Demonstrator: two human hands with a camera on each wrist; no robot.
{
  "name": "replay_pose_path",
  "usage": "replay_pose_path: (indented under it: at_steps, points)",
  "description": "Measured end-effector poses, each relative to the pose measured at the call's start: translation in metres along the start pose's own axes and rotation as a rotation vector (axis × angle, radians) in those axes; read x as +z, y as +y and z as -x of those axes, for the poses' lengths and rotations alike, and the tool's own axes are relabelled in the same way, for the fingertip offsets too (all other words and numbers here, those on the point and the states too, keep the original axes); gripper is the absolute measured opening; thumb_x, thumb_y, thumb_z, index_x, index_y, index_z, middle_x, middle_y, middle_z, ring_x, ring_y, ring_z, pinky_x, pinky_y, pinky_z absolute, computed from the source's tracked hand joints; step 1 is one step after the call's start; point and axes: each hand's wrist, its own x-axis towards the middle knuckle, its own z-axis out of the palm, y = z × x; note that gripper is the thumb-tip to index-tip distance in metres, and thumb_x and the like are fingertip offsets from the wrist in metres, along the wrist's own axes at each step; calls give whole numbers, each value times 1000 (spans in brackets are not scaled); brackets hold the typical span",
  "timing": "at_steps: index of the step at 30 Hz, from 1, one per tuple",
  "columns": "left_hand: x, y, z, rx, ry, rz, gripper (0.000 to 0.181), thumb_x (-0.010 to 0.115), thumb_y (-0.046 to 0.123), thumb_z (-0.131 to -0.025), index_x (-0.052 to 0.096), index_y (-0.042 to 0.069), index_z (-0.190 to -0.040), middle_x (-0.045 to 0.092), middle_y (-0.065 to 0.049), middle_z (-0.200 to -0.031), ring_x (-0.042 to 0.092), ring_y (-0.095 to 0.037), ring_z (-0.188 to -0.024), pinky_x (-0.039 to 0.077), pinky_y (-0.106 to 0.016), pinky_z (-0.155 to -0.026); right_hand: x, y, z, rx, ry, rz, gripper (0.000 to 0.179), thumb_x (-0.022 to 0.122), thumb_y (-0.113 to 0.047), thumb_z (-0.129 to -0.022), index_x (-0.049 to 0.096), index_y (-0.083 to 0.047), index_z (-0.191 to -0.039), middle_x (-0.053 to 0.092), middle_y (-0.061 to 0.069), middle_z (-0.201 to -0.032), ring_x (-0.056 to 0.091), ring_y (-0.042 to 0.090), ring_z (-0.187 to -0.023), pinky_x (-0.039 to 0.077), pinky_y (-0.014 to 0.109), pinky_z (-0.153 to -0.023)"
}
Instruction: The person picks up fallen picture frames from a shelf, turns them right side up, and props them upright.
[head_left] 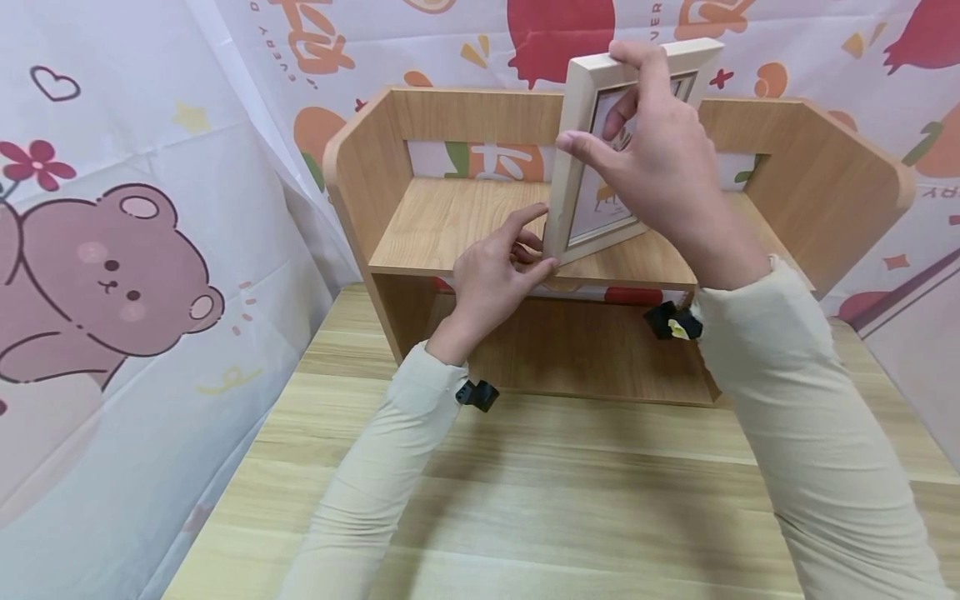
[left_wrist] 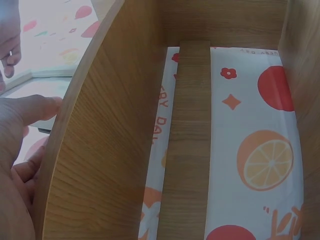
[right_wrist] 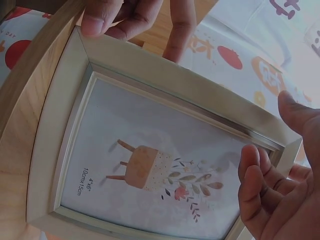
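A cream picture frame (head_left: 573, 167) stands upright and turned at an angle at the front of the upper board of a small wooden shelf (head_left: 442, 225). My right hand (head_left: 667, 158) holds it from the upper part, thumb at the left side and index finger over the top edge. At the lower left corner, my left hand (head_left: 491, 271) grips the frame with thumb and fingers. In the right wrist view, the print (right_wrist: 145, 165) shows a legged pot with flowers and leaves. The left wrist view has the left hand (left_wrist: 17, 135) beside the shelf board, partly cut off.
The shelf has raised side panels (head_left: 825, 183) and a lower compartment (head_left: 585, 350) beneath the upper board. It stands on a light wood table (head_left: 585, 500). Printed fabric (head_left: 450, 50) hangs behind and at the left. A small black device is on each wrist.
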Motion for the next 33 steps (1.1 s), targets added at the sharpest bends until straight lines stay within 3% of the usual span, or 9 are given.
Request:
replay_pose_path:
  at_steps: [11, 20, 27, 33]
  points:
    - [2, 2, 0, 22, 14, -9, 58, 78, 27, -82, 53, 18, -133, 74, -1, -94, 71, -12, -79, 47, -29, -56, 5, -2, 1, -17, 26, 12, 66, 59, -38, -93, 23, -23, -146, 53, -4, -94, 47, 17, -66, 36, 29, -61]
    - [8, 4, 2, 101, 76, -23, 56, 78, 26, -81, 55, 14, -130, 74, -2, -88, 69, -12, -73, 49, -29, -62, 6, 0, 6, -95, 67, 30, 58, 53, -33, -95, 27, -21, -146, 58, 4, -97, 48, 14, -66, 36, 29, -61]
    - [14, 9, 1, 142, 121, -54, 54, 81, 25, -78, 58, 13, -126, 74, -1, -83, 67, -10, -70, 41, -36, -67, 2, 4, 10, -91, 60, 52, 58, 49, -34, -97, 25, -22, -149, 60, 8, -103, 53, 19, -73, 38, 31, -64]
    - [19, 14, 1, 145, 118, -74, 56, 80, 28, -79, 56, 13, -127, 73, -1, -85, 67, -10, -71, 39, -36, -70, 0, 9, 12, -87, 79, 56, 58, 48, -32, -97, 25, -24, -149, 60, 8, -103, 53, 18, -74, 38, 29, -64]
